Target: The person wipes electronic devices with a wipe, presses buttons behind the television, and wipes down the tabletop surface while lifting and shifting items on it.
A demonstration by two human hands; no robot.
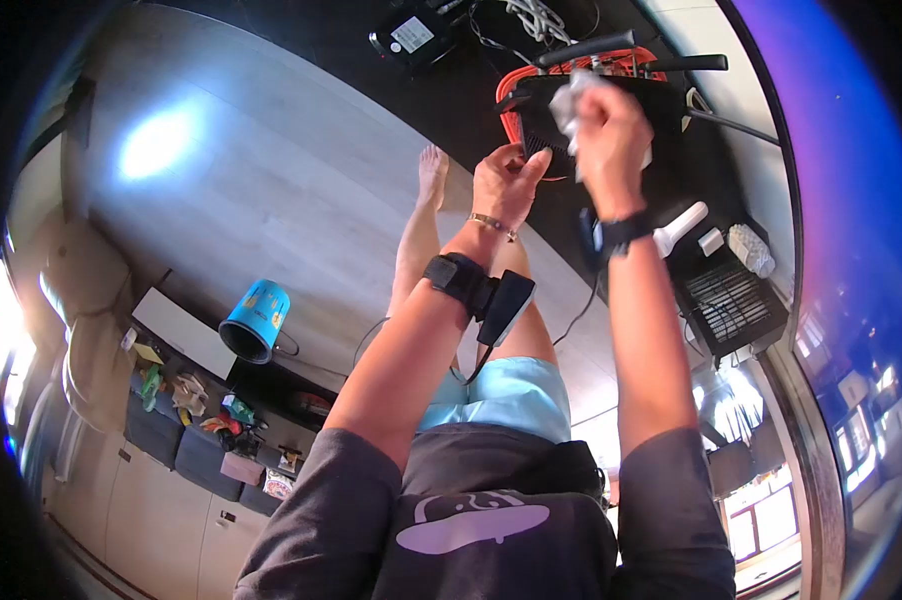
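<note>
My left hand [506, 185] pinches the near left edge of a black slotted object [543, 138] beside an orange-rimmed basket [512, 88]. To its right, my right hand [607, 130] is closed on a crumpled white cloth [569, 103], held over the black object; motion blurs it a little. Black handles [596, 48] stick out across the far side of the basket. How far the black object extends under the cloth is hidden.
A black device with a label [411, 35] and white cables [533, 18] lie beyond the basket. Near my right forearm are a white handheld item [683, 226], a white textured object [750, 250] and a black slatted box [731, 305]. A blue bin [261, 312] stands at left.
</note>
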